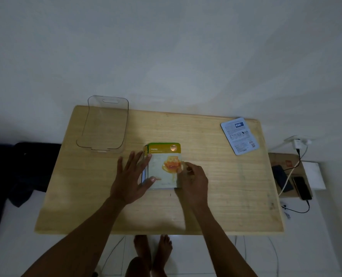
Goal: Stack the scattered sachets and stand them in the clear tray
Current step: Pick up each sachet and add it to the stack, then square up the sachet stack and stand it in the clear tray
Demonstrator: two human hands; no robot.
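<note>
Head view looked down on a pale wooden table [216, 206] where a small pile of sachets [163, 166] lay flat near the middle, a honey sachet [166, 156] with a green and yellow band on top and the edges of others showing at its left side. My left hand [131, 176] rested spread wide against the pile's left edge, fingers [144, 158] splayed and straight, the thumb lying on the near left corner of the top sachet; it gripped nothing. My right hand [194, 178] sat at the pile's right edge with the fingers curled in toward it, touching that edge, though I could not tell whether they pinched it or only pressed. A blue-white sachet [240, 135] lay alone, well apart, by the far right corner. The clear tray [124, 124] stood at the far left corner, nothing in it. To the right of the table, phones [302, 187] and a cable lay on a low box.
</note>
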